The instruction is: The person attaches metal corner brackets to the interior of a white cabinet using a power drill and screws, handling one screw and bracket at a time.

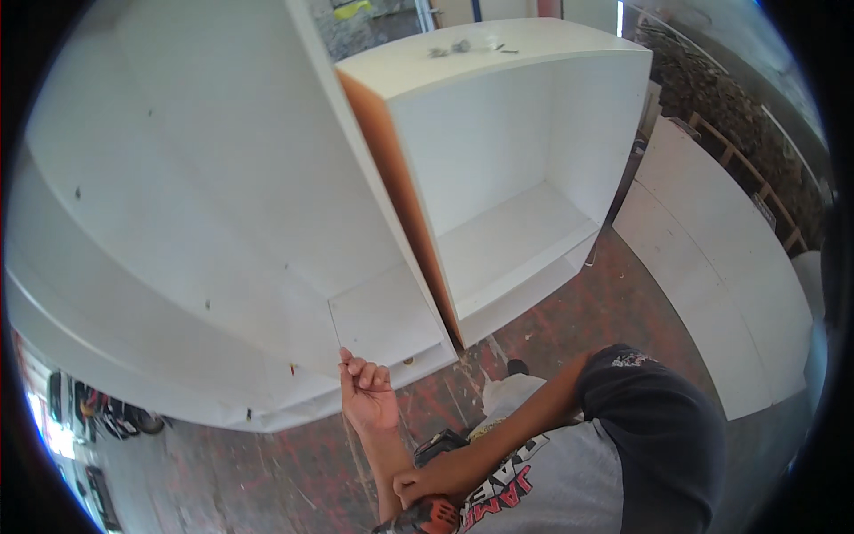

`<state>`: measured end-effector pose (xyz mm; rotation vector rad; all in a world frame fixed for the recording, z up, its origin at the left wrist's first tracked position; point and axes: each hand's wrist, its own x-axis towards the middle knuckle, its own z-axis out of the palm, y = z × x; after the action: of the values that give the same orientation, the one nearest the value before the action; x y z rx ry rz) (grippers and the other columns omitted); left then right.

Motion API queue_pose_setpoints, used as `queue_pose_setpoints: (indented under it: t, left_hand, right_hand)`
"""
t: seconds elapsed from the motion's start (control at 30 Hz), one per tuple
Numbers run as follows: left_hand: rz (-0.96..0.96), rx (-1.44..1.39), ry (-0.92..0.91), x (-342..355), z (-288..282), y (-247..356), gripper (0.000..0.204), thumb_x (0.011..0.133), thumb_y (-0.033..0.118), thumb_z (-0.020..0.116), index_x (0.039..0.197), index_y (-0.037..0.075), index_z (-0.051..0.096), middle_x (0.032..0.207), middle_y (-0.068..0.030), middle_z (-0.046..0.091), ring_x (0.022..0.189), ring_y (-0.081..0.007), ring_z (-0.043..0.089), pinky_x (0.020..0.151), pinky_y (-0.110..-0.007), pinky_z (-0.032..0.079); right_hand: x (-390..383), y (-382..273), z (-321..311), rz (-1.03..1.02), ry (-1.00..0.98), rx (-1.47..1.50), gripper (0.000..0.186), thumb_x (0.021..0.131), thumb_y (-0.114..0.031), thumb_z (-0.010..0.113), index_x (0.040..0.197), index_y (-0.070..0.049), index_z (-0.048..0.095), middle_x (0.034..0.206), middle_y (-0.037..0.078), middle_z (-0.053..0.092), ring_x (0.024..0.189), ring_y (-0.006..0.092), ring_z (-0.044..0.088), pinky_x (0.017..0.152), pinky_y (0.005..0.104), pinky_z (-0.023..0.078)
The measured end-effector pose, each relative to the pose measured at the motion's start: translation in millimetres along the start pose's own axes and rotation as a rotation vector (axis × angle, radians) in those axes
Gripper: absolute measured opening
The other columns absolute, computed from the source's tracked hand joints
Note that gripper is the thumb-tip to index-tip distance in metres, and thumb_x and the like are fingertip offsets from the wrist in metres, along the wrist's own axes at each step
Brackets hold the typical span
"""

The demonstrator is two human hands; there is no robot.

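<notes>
Grey shirt point(569, 472) faces white cabinet point(205, 169), left hand point(369, 399) pinched, right hand point(413, 487) gripping orange tool point(439, 514)

Workshop, open white cabinets point(494, 142), large panel point(712, 267), stained floor point(222, 481) (red-streaked)

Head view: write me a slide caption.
Left hand raised before the larger white cabinet, right hand close to an orange and black power tool.
</notes>
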<state>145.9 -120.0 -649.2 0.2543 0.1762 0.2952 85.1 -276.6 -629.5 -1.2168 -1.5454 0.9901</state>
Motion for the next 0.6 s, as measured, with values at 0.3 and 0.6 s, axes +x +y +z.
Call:
queue_pose_setpoints:
  t: [0.3, 0.6]
  left_hand:
    - [-0.378, 0.193, -0.076, -29, 47, -75, 0.032, 0.109, 0.034, 0.044, 0.105, 0.010, 0.065, 0.062, 0.0066, 0.032, 0.054, -0.0060, 0.030, 0.052, -0.025, 0.027]
    - [-0.381, 0.326, -0.152, 0, 81, -143, 0.040, 0.109, 0.039, 0.042, 0.108, 0.006, 0.066, 0.062, 0.0060, 0.033, 0.054, -0.0079, 0.031, 0.054, -0.026, 0.029]
  right_hand:
    - [-103, -69, -116, -0.001, -0.006, -0.222, 0.039, 0.090, -0.018, 0.069, 0.126, -0.006, 0.061, 0.117, 0.014, 0.068, 0.105, 0.0305, 0.065, 0.090, 0.0400, 0.050]
    - [-284, -202, -441, 0.192, 1.455, -1.284, 0.021, 0.092, -0.019, 0.068, 0.107, -0.006, 0.074, 0.092, 0.005, 0.075, 0.078, 0.0160, 0.068, 0.074, 0.0297, 0.052]
